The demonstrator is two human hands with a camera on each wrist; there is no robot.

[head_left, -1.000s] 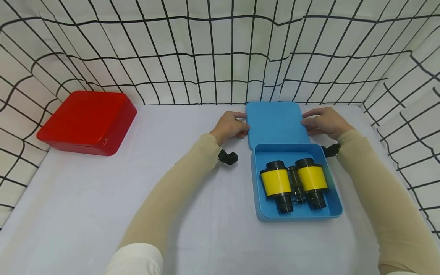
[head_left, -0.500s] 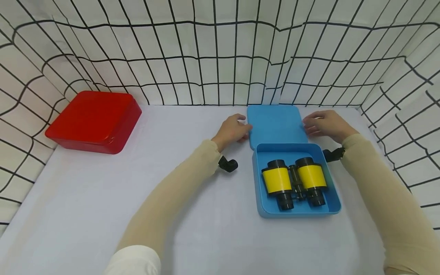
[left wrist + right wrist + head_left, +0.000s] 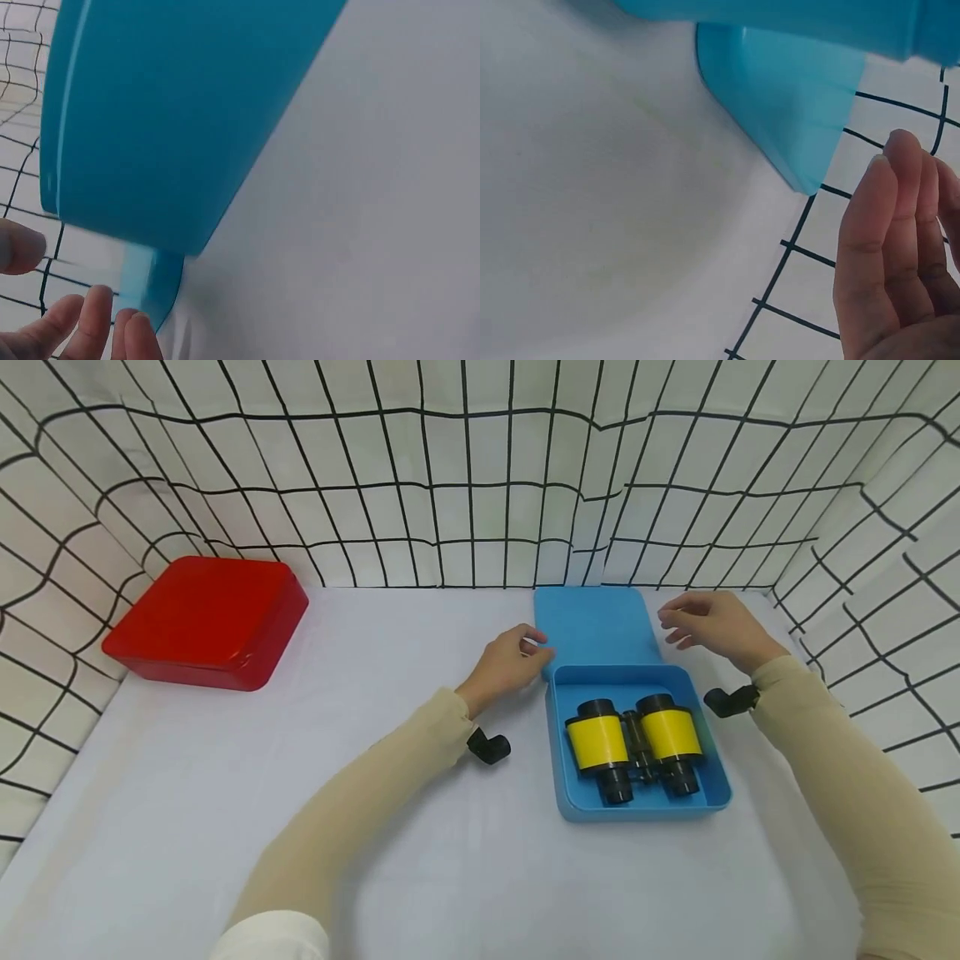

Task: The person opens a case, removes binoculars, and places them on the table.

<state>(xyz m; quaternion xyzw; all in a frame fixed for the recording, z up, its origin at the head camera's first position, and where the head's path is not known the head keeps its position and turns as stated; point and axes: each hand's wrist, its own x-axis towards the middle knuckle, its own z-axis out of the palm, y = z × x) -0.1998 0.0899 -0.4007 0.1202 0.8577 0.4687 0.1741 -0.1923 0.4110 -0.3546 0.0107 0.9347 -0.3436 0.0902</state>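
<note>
A blue box (image 3: 633,815) stands open on the white table, with yellow-and-black binoculars (image 3: 597,742) lying inside it. Directly behind the box is its blue lid (image 3: 595,625), close to the back grid. My left hand (image 3: 507,667) hovers by the box's back left corner, fingers slightly bent and holding nothing. On the other side, my right hand (image 3: 722,625) is in the air right of the lid, apart from it, with relaxed fingers. The left wrist view shows the box's side wall (image 3: 180,105) above the fingertips (image 3: 96,315). In the right wrist view, the fingers (image 3: 866,247) are clear of the lid (image 3: 780,97).
A closed red box (image 3: 206,622) sits at the far left of the table. White walls with a black grid (image 3: 472,485) rise behind and on both sides. A black wrist camera (image 3: 489,747) hangs below the left wrist, and another (image 3: 731,701) below the right.
Both hands have come off the lid's sides. The left hand has shifted nearer to me, towards the box's corner; the right has drawn away to the right. Box and lid keep their places.
</note>
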